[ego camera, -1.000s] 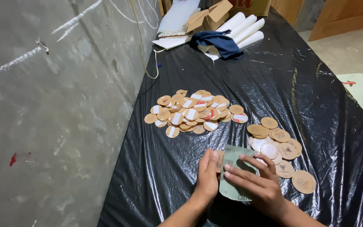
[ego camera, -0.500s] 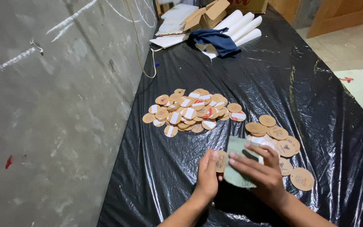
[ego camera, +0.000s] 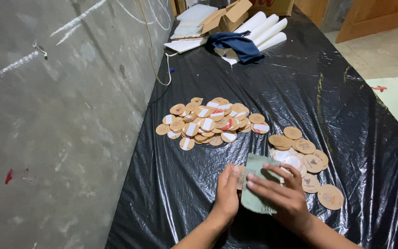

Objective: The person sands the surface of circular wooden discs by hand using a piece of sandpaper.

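Right hand [ego camera: 284, 196] presses the grey-green sheet [ego camera: 256, 186] flat (fingers spread, not clenched); left hand [ego camera: 227, 191] pinches a brown disc [ego camera: 240, 176] at the sheet's edge.

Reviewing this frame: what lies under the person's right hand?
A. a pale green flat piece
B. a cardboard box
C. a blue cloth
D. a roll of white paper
A: the right hand presses its fingers on a pale green flat piece on the black plastic sheet, beside the left hand.
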